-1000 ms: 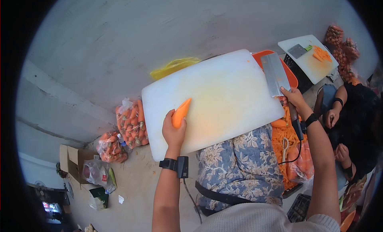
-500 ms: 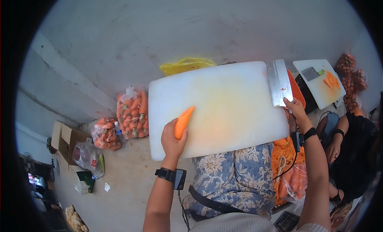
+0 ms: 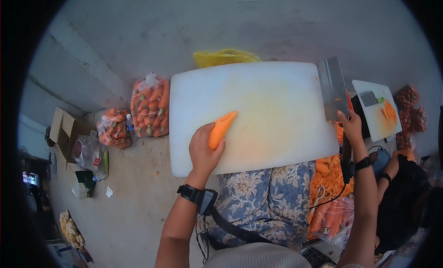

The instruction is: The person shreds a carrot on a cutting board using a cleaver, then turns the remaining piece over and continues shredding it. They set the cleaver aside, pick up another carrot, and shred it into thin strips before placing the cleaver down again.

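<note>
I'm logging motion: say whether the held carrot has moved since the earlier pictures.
Yes, slightly rightward: the carrot sits farther from the left edge of the cutting board.

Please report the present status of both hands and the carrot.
Left hand: holding carrot, left half of cutting board. Right hand: holding cleaver at board's right edge. No obstruction seen between carrot and cleaver.

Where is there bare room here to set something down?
The white cutting board looks free between the carrot in the left hand and the cleaver in the right hand, up to the edge by the yellow plastic. Floor between the paper scrap and left forearm looks mostly bare. Crowded: right of the lap, where shredded carrot and bagged carrots lie.
</note>
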### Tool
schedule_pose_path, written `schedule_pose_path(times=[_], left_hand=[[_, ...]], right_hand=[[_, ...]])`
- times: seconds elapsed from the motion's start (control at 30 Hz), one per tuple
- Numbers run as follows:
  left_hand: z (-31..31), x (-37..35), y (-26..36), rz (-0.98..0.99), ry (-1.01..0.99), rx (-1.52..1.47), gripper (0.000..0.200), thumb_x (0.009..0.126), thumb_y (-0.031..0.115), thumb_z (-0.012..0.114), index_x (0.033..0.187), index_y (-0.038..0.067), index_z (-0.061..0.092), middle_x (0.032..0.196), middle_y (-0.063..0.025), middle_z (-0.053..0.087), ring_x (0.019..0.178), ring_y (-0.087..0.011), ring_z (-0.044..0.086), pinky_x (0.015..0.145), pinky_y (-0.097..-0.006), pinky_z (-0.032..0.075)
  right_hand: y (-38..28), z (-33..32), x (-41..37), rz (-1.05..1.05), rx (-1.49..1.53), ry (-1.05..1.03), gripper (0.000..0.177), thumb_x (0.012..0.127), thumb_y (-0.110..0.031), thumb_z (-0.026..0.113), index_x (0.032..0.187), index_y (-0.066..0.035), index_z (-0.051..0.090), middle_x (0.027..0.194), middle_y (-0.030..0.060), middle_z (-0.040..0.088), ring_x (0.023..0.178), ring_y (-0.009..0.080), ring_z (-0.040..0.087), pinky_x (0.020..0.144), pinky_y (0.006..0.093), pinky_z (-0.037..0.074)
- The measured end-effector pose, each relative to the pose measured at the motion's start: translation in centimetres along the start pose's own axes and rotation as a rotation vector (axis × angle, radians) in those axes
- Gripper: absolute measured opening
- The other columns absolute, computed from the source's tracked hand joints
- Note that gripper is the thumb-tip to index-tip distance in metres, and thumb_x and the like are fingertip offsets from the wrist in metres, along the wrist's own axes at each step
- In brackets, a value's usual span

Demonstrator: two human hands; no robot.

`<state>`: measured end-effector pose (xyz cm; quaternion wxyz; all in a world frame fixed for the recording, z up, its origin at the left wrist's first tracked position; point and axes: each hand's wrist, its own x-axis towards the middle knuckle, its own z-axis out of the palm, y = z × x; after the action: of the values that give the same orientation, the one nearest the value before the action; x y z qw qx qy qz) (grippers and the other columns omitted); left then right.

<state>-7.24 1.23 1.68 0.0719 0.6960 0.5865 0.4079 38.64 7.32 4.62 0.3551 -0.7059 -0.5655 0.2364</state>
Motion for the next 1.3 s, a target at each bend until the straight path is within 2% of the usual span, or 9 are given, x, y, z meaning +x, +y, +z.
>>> schedule_pose_path(times=[0.23, 0.3, 0.37, 0.53, 0.73, 0.93, 1.0, 1.1, 1.3], left_hand=[[-0.3, 0.6, 1.5, -0.038, -0.235, -0.155, 0.047, 0.073, 0.013, 0.073, 0.115, 0.003, 0.057, 0.111, -0.0158, 0.062, 0.102, -0.033, 0.061, 0.09, -0.0398, 0.048], [0.3, 0.8, 2.7, -0.054, -0.326, -0.2, 0.047, 0.072, 0.014, 0.073, 0.115, 0.003, 0.057, 0.111, -0.0155, 0.062, 0.103, -0.0332, 0.06, 0.091, -0.0405, 0.047], [1.1, 0.7, 3.4, 0.082, -0.437, -0.201, 0.048, 0.072, 0.016, 0.074, 0.115, 0.003, 0.057, 0.112, -0.015, 0.062, 0.104, -0.033, 0.059, 0.092, -0.041, 0.046], [1.6, 1.1, 3.9, 0.201, -0.311, -0.094, 0.053, 0.07, 0.023, 0.078, 0.115, 0.004, 0.057, 0.11, -0.0139, 0.062, 0.103, -0.0339, 0.058, 0.091, -0.042, 0.046], [2.2, -0.5, 3.3, 0.071, -0.175, -0.252, 0.05, 0.07, 0.03, 0.08, 0.106, 0.002, 0.061, 0.102, -0.015, 0.062, 0.094, -0.033, 0.059, 0.086, -0.0407, 0.047], [1.1, 0.2, 4.7, -0.061, -0.362, -0.173, 0.038, 0.077, 0.033, 0.075, 0.096, 0.001, 0.065, 0.093, -0.0136, 0.064, 0.087, -0.0307, 0.06, 0.078, -0.0389, 0.047], [2.2, 0.7, 4.2, -0.055, -0.184, -0.136, 0.031, 0.08, 0.03, 0.072, 0.092, 0.002, 0.067, 0.091, -0.0116, 0.064, 0.085, -0.0299, 0.059, 0.075, -0.0386, 0.047], [2.6, 2.0, 4.4, -0.092, -0.057, -0.116, 0.027, 0.082, 0.029, 0.07, 0.092, 0.004, 0.068, 0.088, -0.011, 0.063, 0.084, -0.0292, 0.058, 0.074, -0.038, 0.047], [3.6, -0.1, 5.6, 0.048, -0.146, -0.128, 0.038, 0.076, 0.019, 0.073, 0.111, 0.007, 0.063, 0.107, -0.0102, 0.058, 0.097, -0.0301, 0.056, 0.085, -0.0391, 0.047]], right_hand=[[-7.6, 2.8, -3.2, 0.106, 0.194, -0.288, 0.031, 0.09, -0.025, 0.065, 0.089, 0.005, 0.064, 0.074, 0.0085, 0.063, 0.061, 0.0165, 0.064, 0.051, 0.0323, 0.048], [-9.5, 4.2, -4.0, -0.099, -0.347, -0.336, 0.03, 0.088, -0.025, 0.066, 0.091, 0.005, 0.062, 0.078, 0.0162, 0.064, 0.065, 0.0261, 0.065, 0.057, 0.0372, 0.05], [-9.8, 5.1, -5.0, -0.281, -0.508, -0.284, 0.029, 0.084, -0.024, 0.067, 0.09, 0.004, 0.061, 0.081, 0.0208, 0.062, 0.074, 0.035, 0.063, 0.067, 0.0424, 0.051], [-9.2, 6.1, -6.8, -0.322, -0.684, -0.245, 0.023, 0.079, -0.021, 0.069, 0.082, 0.0, 0.061, 0.083, 0.0173, 0.063, 0.077, 0.0363, 0.063, 0.069, 0.0435, 0.051], [-8.3, 6.7, -8.1, -0.32, -0.66, -0.141, 0.014, 0.075, -0.015, 0.069, 0.079, -0.003, 0.064, 0.084, 0.0147, 0.064, 0.074, 0.0351, 0.063, 0.067, 0.0428, 0.052], [-8.4, 6.4, -6.7, -0.319, -0.674, -0.149, 0.018, 0.078, -0.018, 0.068, 0.081, 0.001, 0.067, 0.079, 0.0205, 0.064, 0.073, 0.0383, 0.062, 0.067, 0.0448, 0.05], [-8.6, 6.6, -6.5, -0.293, -0.695, -0.156, 0.019, 0.079, -0.018, 0.069, 0.08, 0.001, 0.067, 0.077, 0.0211, 0.064, 0.073, 0.0384, 0.062, 0.067, 0.045, 0.05], [-8.5, 6.7, -6.5, -0.276, -0.705, -0.145, 0.021, 0.079, -0.02, 0.069, 0.08, 0.001, 0.067, 0.075, 0.0218, 0.063, 0.072, 0.0385, 0.062, 0.067, 0.0454, 0.049], [-8.9, 6.3, -6.3, -0.217, -0.751, -0.173, 0.023, 0.079, -0.022, 0.067, 0.08, 0.0, 0.069, 0.077, 0.0199, 0.066, 0.074, 0.0366, 0.064, 0.07, 0.0443, 0.052]])
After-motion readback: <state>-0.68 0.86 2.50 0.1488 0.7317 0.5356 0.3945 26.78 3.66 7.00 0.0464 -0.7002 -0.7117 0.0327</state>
